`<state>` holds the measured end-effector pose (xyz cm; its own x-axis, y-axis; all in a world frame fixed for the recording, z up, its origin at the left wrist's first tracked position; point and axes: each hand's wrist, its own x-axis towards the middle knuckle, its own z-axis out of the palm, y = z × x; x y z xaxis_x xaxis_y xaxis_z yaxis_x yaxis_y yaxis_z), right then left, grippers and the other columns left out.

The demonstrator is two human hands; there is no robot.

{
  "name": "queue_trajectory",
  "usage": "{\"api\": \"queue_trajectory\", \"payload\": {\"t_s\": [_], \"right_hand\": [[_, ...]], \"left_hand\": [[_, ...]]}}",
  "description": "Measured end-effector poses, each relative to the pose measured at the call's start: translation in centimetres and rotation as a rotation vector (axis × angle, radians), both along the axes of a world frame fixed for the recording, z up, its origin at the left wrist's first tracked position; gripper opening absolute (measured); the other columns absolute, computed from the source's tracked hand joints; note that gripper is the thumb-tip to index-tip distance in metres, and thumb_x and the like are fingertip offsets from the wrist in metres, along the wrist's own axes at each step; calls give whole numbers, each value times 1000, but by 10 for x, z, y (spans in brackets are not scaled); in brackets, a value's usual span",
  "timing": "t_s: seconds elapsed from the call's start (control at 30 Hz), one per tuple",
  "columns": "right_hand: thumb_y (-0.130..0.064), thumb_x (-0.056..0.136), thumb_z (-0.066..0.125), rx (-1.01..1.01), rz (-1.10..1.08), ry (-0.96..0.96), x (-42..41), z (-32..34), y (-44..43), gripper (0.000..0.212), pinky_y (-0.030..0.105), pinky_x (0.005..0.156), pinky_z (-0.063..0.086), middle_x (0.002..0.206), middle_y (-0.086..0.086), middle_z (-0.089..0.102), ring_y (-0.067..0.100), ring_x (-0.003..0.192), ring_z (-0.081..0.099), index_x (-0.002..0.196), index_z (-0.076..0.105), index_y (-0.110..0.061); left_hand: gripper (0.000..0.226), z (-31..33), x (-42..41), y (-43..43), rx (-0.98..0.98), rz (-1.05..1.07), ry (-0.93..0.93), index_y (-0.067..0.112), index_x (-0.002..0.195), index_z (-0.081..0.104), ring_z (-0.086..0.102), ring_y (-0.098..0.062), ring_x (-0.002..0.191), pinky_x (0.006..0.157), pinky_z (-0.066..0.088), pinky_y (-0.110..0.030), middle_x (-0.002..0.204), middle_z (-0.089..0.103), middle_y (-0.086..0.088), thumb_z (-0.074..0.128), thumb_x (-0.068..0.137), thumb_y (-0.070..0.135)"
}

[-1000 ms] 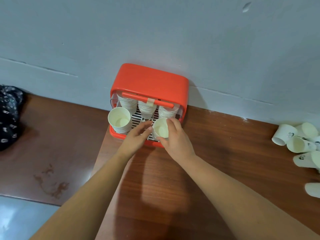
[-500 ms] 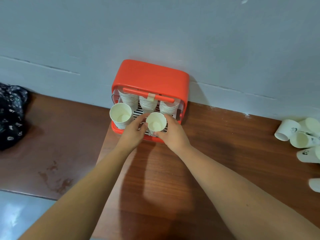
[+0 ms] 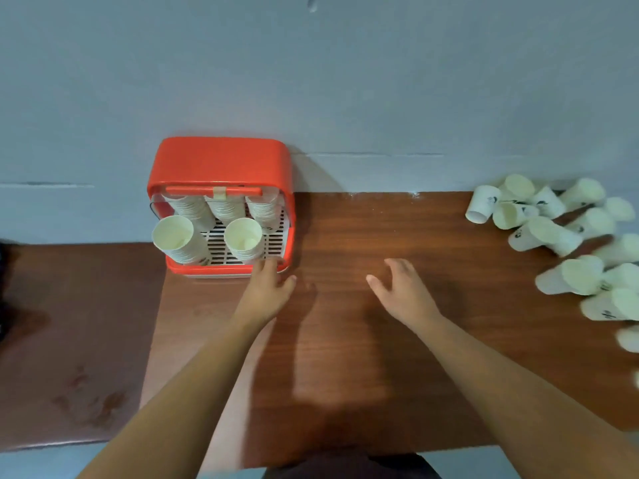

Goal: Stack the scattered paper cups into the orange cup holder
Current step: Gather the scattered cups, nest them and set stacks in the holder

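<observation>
Head view looks down on a brown wooden table [image 3: 345, 236] that runs along a pale wall [image 3: 345, 81]. The orange cup holder [image 3: 221, 160] stands at the table's left end, its back against the wall and its open side up. Three stacks of paper cups [image 3: 224, 209] stand in its back row. Two more stacks stand in front, one at the left [image 3: 173, 233] and one in the middle [image 3: 243, 235], on a white slotted tray [image 3: 276, 242]. The front right spot shows only the tray.

The left hand [image 3: 268, 288] lies at the holder's front right corner with its fingers loose and holding nothing. Its fingertips reach the front rim, though contact cannot be told. The right hand [image 3: 403, 288] is over the bare wood, well apart from the holder, its fingers spread and relaxed, also holding nothing.

The scattered paper cups [image 3: 553, 236] lie on their sides in a loose heap at the table's right end, some touching, some blurred at the picture's edge.
</observation>
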<state>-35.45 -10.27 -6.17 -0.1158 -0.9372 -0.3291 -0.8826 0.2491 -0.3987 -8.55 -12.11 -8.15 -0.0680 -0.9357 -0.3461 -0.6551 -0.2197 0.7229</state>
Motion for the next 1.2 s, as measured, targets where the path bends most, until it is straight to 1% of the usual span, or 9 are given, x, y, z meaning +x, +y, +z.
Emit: {"api": "queue_trajectory", "payload": {"t_s": [0.17,0.3,0.43,0.53,0.67,0.77,0.9,1.07,1.2], "right_hand": [[-54,96,49,-8,-146,55,-116,22,49,66,42,111,39,151,10,38,25,136,42,147,41,-12],[-51,95,51,-82,-266,104,-213,38,92,63,41,109,41,145,10,45,25,132,46,143,44,-11],[-49,93,55,-118,-396,109,-306,48,131,61,42,107,41,141,11,47,26,130,47,140,46,-11],[-48,92,58,-149,-489,110,-367,48,157,61,41,107,40,141,10,48,26,129,47,139,47,-12],[-41,87,66,-153,-614,108,-444,37,190,57,40,102,41,133,12,48,29,121,49,131,51,-8],[-40,84,69,-135,-710,122,-483,30,209,59,40,99,40,128,11,48,29,120,46,131,50,-9],[-45,79,73,-61,-777,82,-523,2,229,75,42,103,38,131,15,47,33,123,45,136,46,-6],[-57,71,76,25,-767,31,-534,-31,239,95,41,105,36,139,13,42,31,129,42,143,38,-8],[-52,71,79,-10,-738,2,-536,-51,240,94,42,102,41,138,12,45,33,123,47,143,38,-8]], "left_hand": [[40,27,-108,-14,-94,-195,-54,10,130,54,57,-20,102,96,40,-26,127,49,-9,61,95,29],[38,43,-215,-13,-130,-411,-119,13,131,52,53,-20,114,98,40,-30,128,51,-5,55,98,33],[34,53,-327,5,-151,-525,-91,17,127,54,55,-18,106,99,41,-30,127,45,-3,55,98,35],[35,54,-411,23,-147,-608,-82,18,128,54,55,-22,112,102,43,-34,128,43,-2,57,96,34],[39,49,-513,42,-151,-697,-84,18,128,54,52,-20,114,101,42,-31,128,45,-2,61,93,34],[46,43,-566,53,-169,-768,-76,16,129,53,48,-19,118,99,39,-29,130,46,-4,65,89,33],[64,30,-642,74,-252,-956,-88,15,139,46,43,-21,131,109,39,-35,144,42,-5,72,83,31],[79,7,-712,88,-338,-1146,-170,14,144,39,43,-26,134,110,36,-36,149,41,-8,79,77,28],[88,-15,-741,87,-415,-1227,-318,11,151,32,35,-29,142,115,33,-44,156,34,-10,79,79,32]]}}
